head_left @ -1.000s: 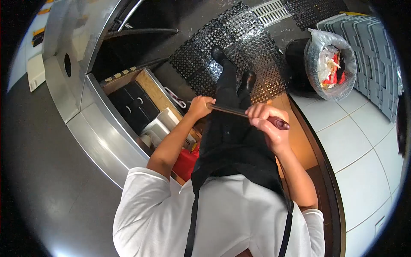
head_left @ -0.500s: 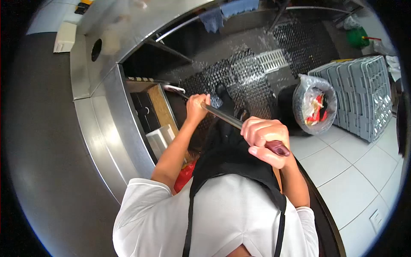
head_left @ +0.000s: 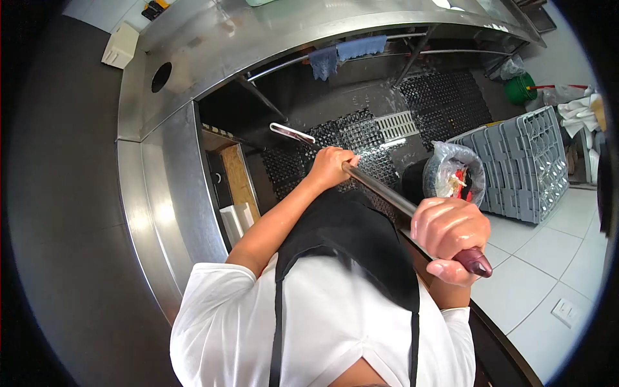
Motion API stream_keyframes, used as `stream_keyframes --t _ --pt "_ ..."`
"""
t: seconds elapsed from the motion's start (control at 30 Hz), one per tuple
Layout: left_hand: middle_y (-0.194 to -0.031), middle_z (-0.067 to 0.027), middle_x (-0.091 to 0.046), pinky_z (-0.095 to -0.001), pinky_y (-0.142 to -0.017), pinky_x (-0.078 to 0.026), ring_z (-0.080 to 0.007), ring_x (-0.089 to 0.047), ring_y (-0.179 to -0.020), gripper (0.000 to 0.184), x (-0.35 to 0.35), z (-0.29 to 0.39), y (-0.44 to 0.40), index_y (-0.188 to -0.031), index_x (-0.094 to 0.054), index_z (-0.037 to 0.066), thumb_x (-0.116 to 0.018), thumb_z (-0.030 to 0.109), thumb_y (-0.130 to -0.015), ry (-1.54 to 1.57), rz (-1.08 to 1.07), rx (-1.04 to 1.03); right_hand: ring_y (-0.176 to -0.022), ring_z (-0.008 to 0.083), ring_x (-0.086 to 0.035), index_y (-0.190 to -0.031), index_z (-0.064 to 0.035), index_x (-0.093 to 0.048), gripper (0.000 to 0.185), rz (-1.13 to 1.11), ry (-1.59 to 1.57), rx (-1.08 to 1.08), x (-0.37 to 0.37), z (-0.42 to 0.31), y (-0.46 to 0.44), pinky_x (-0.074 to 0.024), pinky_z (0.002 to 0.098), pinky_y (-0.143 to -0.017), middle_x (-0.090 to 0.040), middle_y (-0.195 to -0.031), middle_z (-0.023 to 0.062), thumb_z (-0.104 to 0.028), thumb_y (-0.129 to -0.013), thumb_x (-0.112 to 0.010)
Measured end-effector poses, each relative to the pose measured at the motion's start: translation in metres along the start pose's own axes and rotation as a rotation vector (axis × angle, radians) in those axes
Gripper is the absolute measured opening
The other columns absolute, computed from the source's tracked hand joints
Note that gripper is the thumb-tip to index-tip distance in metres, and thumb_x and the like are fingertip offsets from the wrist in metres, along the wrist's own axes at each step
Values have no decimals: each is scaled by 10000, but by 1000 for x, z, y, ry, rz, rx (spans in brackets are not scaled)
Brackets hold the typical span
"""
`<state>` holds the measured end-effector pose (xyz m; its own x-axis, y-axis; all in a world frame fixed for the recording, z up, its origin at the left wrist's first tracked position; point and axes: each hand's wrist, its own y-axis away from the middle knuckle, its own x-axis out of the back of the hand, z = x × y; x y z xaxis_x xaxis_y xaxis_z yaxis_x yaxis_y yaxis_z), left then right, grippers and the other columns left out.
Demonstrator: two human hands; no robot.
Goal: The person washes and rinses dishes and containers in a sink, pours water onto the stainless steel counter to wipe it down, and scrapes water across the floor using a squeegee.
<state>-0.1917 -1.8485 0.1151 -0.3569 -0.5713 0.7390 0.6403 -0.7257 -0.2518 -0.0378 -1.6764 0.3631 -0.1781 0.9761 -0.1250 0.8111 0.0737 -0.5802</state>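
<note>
A long metal pole [head_left: 387, 195] slants across the front of my body, with a dark red grip [head_left: 476, 262] at its near end. My left hand [head_left: 332, 169] is closed round the shaft near its far part. Closer to the camera, my right hand [head_left: 450, 235] wraps round the pole just by the grip; its skin looks wet. At the far end is a narrow, white-edged head [head_left: 292, 133], seen at a slant above the black floor mat [head_left: 342, 129]. The exact kind of head is unclear.
Stainless steel counters [head_left: 171, 174] run along the left and back. Blue cloths [head_left: 361, 48] hang from a rail underneath. A lined bin [head_left: 477, 164] stands beside stacked grey crates [head_left: 516, 164] on the right. A green bucket [head_left: 518, 89] sits farther back. A floor drain [head_left: 396, 127] lies between mats.
Both hands have moved right with the pole, the right hand also nearer the camera. The pole's white-edged head has shifted right and shows more fully. The view has tilted, revealing more counter.
</note>
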Motion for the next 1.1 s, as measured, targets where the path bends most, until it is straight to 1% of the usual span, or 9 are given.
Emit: stream_keyframes --t 0.37,0.47,0.53,0.7,0.87,0.97,1.03,1.07,1.1 --pt "-593 -166 -592 -485 -571 -492 -384 -622 -603 366 60 -128 -48 -601 -582 38 -659 243 -893 -30 -87 53 -546 182 -455 -614 -97 -429 233 374 -18 -154 -11 101 -68 -427 385 -643 -474 -572 35 -129 -742 -621" --pt "-659 -183 -614 -496 -619 -493 -411 -627 -677 318 99 -194 -61 -672 -624 45 -646 261 -904 -23 -144 162 -615 196 -480 -644 -88 -454 228 453 -127 -213 -14 168 -108 -429 417 -737 -484 -620 54 -127 -801 -615" --pt "-750 -150 -682 -474 -679 -532 -375 -665 -741 103 115 -250 -63 -773 -719 100 -678 184 -816 -84 -173 261 -624 195 -476 -657 -89 -452 236 509 -198 -221 -19 226 -134 -430 425 -765 -476 -630 51 -116 -825 -615" --pt "-846 -147 -703 -482 -746 -544 -379 -676 -841 85 134 -410 -40 -846 -726 121 -686 153 -778 -172 -100 456 -734 202 -541 -697 -61 -501 215 688 -342 -405 -50 380 -188 -446 472 -980 -554 -727 74 -42 -887 -600" --pt "-1003 -131 -693 -473 -810 -539 -353 -676 -961 105 105 -508 -10 -897 -727 142 -687 214 -831 -355 -226 768 -770 196 -612 -663 -25 -536 239 741 -185 -628 -82 500 -185 -464 318 -772 -620 -717 95 -35 -892 -605" --pt "-971 -140 -679 -483 -785 -528 -372 -662 -938 101 88 -483 -36 -910 -732 165 -681 180 -824 -193 -108 688 -690 215 -591 -611 -31 -500 248 858 27 -577 -72 479 -209 -492 364 -758 -580 -689 105 17 -843 -570" --pt "-848 -145 -676 -493 -741 -518 -384 -665 -860 90 69 -459 -59 -842 -718 144 -678 225 -842 -77 79 553 -669 214 -575 -631 -40 -484 228 875 32 -472 -50 449 -224 -498 381 -752 -547 -663 87 8 -842 -555" --pt "-834 -156 -671 -506 -719 -502 -397 -659 -840 192 75 -439 -78 -816 -702 118 -665 294 -885 -78 8 558 -647 213 -544 -647 -51 -463 225 862 32 -462 -41 431 -232 -497 388 -756 -514 -648 77 -9 -845 -559" --pt "-816 -164 -662 -511 -705 -490 -403 -648 -807 302 87 -418 -92 -791 -689 89 -635 353 -927 -3 -20 538 -593 162 -493 -633 -43 -446 262 873 54 -462 -40 407 -248 -391 316 -586 -531 -638 81 -11 -860 -573"
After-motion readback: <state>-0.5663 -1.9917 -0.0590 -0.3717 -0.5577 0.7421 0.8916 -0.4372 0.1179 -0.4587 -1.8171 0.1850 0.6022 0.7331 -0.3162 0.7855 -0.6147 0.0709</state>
